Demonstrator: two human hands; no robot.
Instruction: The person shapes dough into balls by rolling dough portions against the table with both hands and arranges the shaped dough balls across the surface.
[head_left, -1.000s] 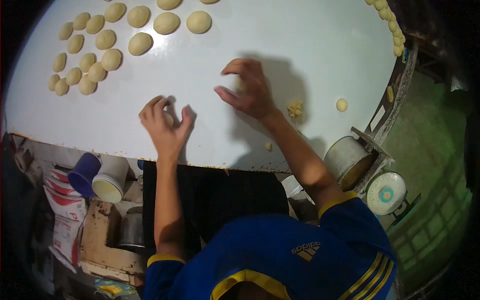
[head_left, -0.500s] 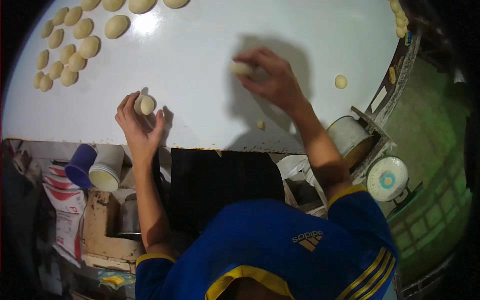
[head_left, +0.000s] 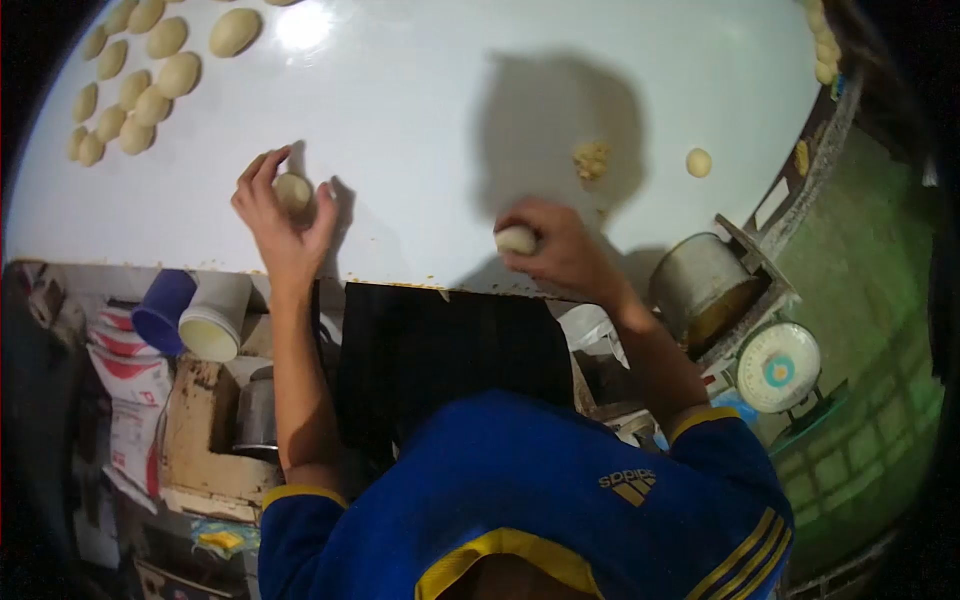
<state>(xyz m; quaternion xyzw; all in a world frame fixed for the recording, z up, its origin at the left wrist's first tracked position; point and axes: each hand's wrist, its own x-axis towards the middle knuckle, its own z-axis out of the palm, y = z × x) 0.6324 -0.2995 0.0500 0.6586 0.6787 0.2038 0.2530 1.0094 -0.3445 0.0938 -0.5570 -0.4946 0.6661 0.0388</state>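
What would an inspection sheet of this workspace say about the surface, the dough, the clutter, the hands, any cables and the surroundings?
Surface: white table, glossy, brownish specks along its near edge.
Job's things: dough balls grouped at the upper left; a lone ball at the right.
Clutter: crumbly heap between the right hand and the lone ball.
Hands: left hand curves loosely around a dough piece, contact unclear; right hand grips a pale lump.
Cables: nothing seen.
Surroundings: metal pot and dial scale at right; two buckets and printed sacks at left.

1 head-worn camera, forward and down
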